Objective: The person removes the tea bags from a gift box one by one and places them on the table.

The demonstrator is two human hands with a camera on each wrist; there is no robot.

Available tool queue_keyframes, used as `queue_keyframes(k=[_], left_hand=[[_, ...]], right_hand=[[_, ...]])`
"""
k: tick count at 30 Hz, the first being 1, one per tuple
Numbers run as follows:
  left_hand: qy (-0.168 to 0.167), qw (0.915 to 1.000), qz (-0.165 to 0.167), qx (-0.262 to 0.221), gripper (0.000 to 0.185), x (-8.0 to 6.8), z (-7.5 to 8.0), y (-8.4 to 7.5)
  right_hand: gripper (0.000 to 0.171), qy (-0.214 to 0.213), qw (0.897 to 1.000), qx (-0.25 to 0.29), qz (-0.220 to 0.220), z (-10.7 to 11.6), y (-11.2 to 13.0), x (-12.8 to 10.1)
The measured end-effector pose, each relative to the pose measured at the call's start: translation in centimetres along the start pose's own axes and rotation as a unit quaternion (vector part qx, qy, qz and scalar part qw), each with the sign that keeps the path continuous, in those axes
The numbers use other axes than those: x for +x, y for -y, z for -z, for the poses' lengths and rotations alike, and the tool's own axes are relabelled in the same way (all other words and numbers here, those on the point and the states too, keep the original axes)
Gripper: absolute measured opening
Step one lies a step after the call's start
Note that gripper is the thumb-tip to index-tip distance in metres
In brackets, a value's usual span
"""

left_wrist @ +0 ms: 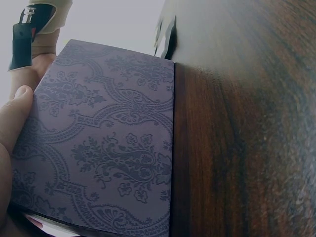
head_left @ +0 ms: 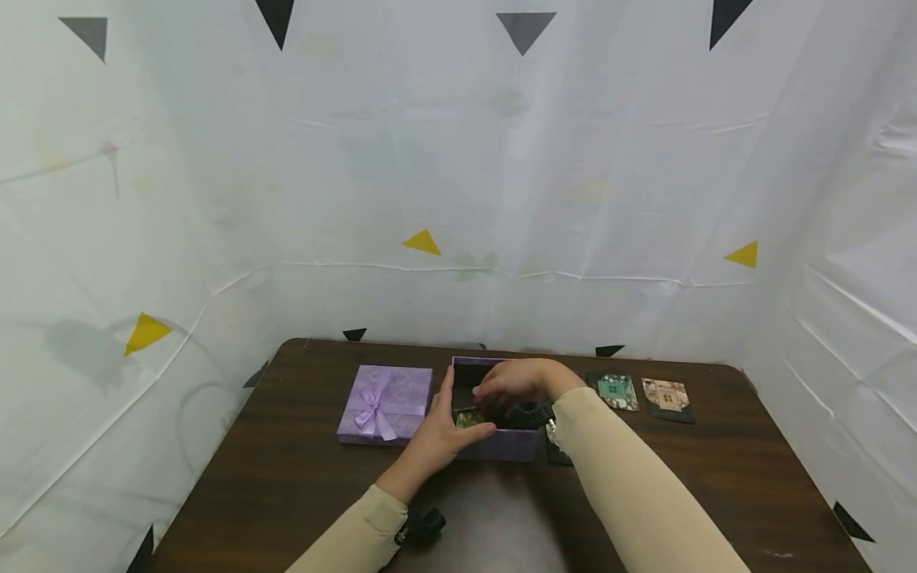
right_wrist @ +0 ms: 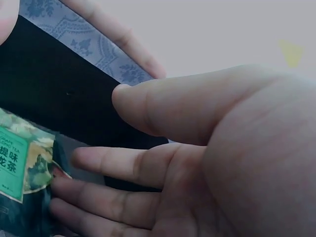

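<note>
An open purple patterned box (head_left: 501,446) stands mid-table on the dark wooden table (head_left: 286,477). My left hand (head_left: 440,434) grips its near left corner, thumb over the front wall and fingers along the left wall. In the left wrist view the box's outer wall (left_wrist: 108,138) fills the frame beside my thumb (left_wrist: 15,113). My right hand (head_left: 512,386) reaches inside the box. Its fingers (right_wrist: 113,168) are nearly straight and touch a green tea packet (right_wrist: 22,168) lying on the black lining. That packet (head_left: 469,418) shows at the box's near left.
The box's lid (head_left: 387,402), purple with a ribbon bow, lies just left of the box. Two flat packets (head_left: 617,391) (head_left: 666,395) lie to the right, and another one (head_left: 555,446) lies partly under my right forearm. White sheeting walls in the table.
</note>
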State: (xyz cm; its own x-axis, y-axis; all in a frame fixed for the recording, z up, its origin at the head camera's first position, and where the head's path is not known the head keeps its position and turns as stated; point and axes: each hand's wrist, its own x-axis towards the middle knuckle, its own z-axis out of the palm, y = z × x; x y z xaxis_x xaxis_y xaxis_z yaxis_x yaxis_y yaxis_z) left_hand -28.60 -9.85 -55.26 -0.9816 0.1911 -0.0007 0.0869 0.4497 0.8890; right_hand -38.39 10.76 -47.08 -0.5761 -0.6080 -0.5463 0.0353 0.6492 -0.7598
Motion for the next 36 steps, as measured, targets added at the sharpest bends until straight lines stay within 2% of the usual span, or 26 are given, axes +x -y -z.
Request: queue_keyframes(k=[11,20,27,31,36], left_hand=[[0.004,1.0000,0.004,-0.007,0.133,-0.1,0.1,-0.2],[-0.001,1.0000,-0.004,0.002,0.133,0.1,0.1,-0.1],[-0.004,1.0000,-0.003,-0.001,0.133,0.0,0.0,-0.1],[-0.003,1.0000,0.002,-0.005,0.133,-0.1,0.0,-0.2],[-0.005,0.9999,0.010,-0.004,0.131,-0.1,-0.1,-0.3]], right_hand=[[0.042,0.000,1.000,0.005,0.016,0.1,-0.1,-0.3],[0.029,0.009,0.998,0.002,0.055,-0.1,-0.3,-0.6],[0.037,0.037,0.996,-0.031,0.081,-0.6,-0.3,-1.0],[0.033,0.012,0.995,-0.028,0.095,-0.5,-0.7,-1.2],[0.025,-0.015,0.991,0.013,0.133,-0.3,-1.6,-1.2]])
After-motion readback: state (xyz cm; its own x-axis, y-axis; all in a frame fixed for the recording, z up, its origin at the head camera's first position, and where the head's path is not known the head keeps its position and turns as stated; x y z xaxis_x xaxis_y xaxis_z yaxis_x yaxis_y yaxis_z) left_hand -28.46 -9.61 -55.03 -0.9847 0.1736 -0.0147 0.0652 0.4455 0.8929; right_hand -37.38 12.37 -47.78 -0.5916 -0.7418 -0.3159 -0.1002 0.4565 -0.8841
